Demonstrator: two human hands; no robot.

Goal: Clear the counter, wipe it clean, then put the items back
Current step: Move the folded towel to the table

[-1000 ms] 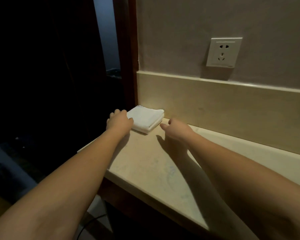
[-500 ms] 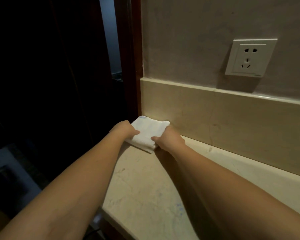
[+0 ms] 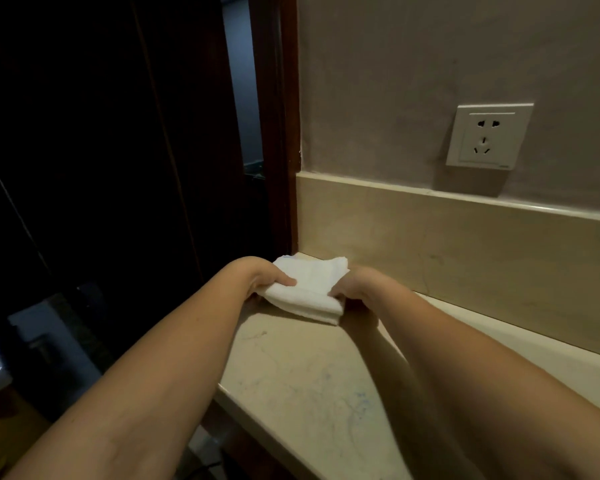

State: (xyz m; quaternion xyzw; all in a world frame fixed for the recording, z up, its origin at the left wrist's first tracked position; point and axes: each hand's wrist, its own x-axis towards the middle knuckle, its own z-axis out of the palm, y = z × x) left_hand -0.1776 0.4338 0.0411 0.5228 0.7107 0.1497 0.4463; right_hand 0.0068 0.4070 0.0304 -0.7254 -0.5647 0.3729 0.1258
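Both forearms are bare right up to the bottom edge of the view, with no sleeve, cuff, watch or band on either. The left hand [image 3: 269,277] and right hand [image 3: 355,287] are ungloved, and the visible fingers carry no rings.

Your folded towel [image 3: 309,289]: far left corner of counter [image 3: 309,393], against backsplash [image 3: 465,244], between your hands; socket [image 3: 487,136] above right.

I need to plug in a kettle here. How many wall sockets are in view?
1: the wall socket sits on the wall above the backsplash, right of the folded towel. Others may lie outside the frame.
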